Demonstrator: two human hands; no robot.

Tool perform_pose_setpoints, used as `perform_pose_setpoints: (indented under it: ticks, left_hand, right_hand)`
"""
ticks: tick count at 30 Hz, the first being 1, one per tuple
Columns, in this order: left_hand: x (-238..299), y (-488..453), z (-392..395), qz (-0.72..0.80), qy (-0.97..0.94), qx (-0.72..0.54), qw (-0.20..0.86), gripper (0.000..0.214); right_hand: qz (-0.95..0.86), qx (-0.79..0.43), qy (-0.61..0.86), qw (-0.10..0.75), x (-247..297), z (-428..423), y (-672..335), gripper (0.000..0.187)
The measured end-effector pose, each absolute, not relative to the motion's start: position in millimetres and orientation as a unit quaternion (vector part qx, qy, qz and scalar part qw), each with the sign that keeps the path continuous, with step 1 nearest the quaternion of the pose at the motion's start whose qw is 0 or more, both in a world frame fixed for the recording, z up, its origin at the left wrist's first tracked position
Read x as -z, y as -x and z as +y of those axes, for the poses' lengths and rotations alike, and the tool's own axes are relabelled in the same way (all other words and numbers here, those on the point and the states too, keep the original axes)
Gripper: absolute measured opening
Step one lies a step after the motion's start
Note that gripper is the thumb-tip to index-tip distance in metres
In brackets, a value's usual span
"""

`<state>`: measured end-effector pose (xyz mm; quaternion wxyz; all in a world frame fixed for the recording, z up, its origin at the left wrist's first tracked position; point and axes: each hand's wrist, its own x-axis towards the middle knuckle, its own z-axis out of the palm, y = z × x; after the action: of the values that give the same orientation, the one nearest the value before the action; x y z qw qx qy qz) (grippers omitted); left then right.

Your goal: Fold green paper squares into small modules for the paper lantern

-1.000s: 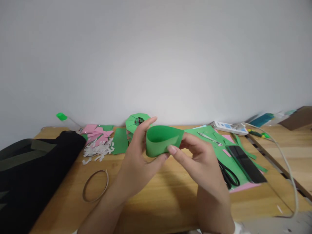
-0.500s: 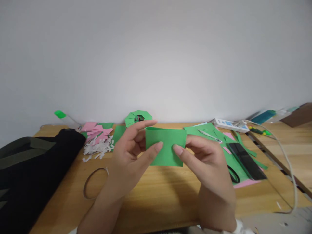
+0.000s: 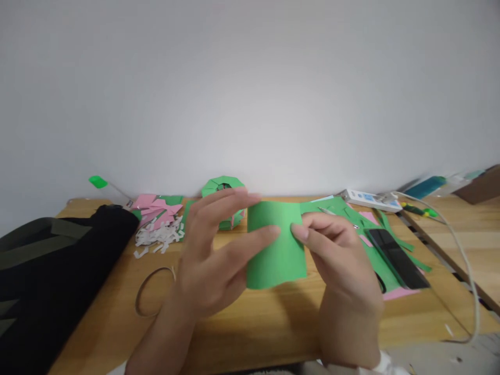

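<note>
A folded green paper sheet (image 3: 275, 245) is held upright above the wooden table (image 3: 253, 317). My right hand (image 3: 339, 255) pinches its right edge between thumb and fingers. My left hand (image 3: 211, 255) has its fingers stretched out and a little smeared by motion; its thumb lies against the front of the sheet at the left edge, and the fingers reach up behind it. A green folded paper ring (image 3: 224, 186) stands behind my hands near the wall.
A black and olive bag (image 3: 47, 281) fills the left side. A thin loop (image 3: 150, 291), white paper scraps (image 3: 158, 237) and pink paper pieces (image 3: 154, 205) lie at left. Green sheets, black scissors (image 3: 380, 284), a black phone (image 3: 398, 258), a power strip (image 3: 369, 199) and a cable (image 3: 466, 281) are at right.
The green paper went from a curled loop to a flat folded sheet, now hanging longer and shifted slightly right. My left fingers have spread open along it.
</note>
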<state>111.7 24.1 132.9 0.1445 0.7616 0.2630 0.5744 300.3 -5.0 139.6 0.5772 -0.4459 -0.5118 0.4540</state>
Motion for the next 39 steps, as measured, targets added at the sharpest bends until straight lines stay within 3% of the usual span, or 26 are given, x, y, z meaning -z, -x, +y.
perform_pose_setpoints:
  ticks: [2,4,8,11,13,22,28,39]
  left_hand:
    - [-134.6,-112.8,24.5,0.241,-0.783,-0.569,0.075,0.033]
    - [-137.1,-113.4,24.3,0.267,-0.775,-0.564,0.097,0.024]
    - [-140.4,-113.8,21.6,0.336,-0.729,-0.514,0.303,0.008]
    - [-142.3,-115.6,19.0,0.333,-0.681,-0.477,0.445,0.009]
    - [-143.6,-117.7,17.9,0.331,-0.658,-0.472,0.485,0.011]
    - [-142.1,-121.8,16.2,0.368,-0.666,-0.496,0.418,0.006]
    - [-146.5,-120.8,11.3,0.28,-0.585,-0.509,0.566,0.019]
    - [-151.7,-124.8,1.1,0.375,-0.554,-0.539,0.512,0.027]
  right_hand:
    - [-0.523,-0.385,0.465,0.602,-140.3,-5.1,-300.9,0.029]
    - [-0.53,-0.308,0.473,0.633,-142.0,-6.5,-300.5,0.02]
    - [-0.569,-0.278,0.451,0.628,-144.0,-12.0,-297.3,0.016]
    - [-0.564,-0.306,0.452,0.619,-141.7,-16.0,-294.4,0.008]
    - [-0.554,-0.302,0.456,0.627,-140.0,-17.8,-292.4,0.004]
    - [-0.571,-0.232,0.466,0.634,-146.5,-24.3,-288.1,0.013]
    - [-0.572,-0.213,0.463,0.643,-144.5,-29.7,-288.3,0.013]
    - [-0.586,-0.214,0.468,0.626,-148.6,-31.1,-288.7,0.015]
